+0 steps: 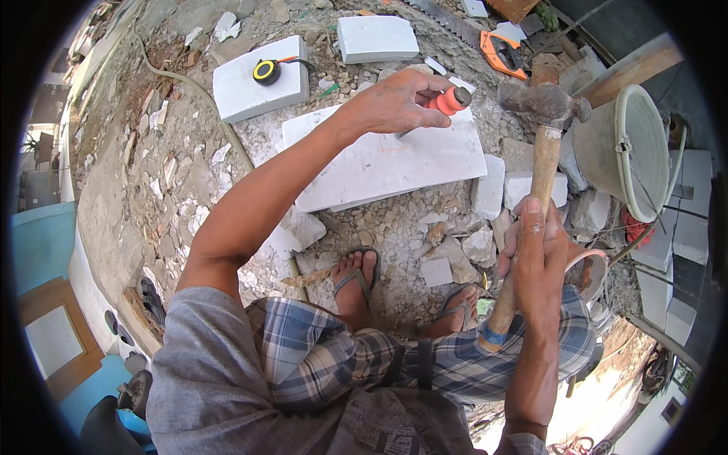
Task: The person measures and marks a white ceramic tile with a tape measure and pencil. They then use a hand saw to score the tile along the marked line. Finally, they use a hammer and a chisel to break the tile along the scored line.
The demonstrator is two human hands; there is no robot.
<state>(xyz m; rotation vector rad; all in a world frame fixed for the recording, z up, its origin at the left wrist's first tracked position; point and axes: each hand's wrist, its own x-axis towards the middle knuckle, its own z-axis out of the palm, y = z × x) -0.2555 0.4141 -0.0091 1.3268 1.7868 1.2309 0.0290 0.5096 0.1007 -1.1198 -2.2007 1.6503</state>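
My left hand [398, 102] grips a chisel [451, 100] by its orange-red, black-capped handle, its metal shaft angled down to a long white block [341, 171] that bears a faint red rectangular mark [394, 148]. My right hand [535, 250] is wrapped round the wooden handle of a hammer [544, 163], held upright with its rusty head [542, 105] raised to the right of that block. The long block rests on other white material amid rubble, in front of my sandaled feet [353, 280].
Behind lie two smaller white blocks [262, 91] [378, 38], a tape measure [267, 72] on one, and an orange-handled saw [502, 53]. A bucket [607, 152], broken blocks [652, 288] and a timber board [629, 72] crowd the right. A hose [197, 87] crosses rubble at left.
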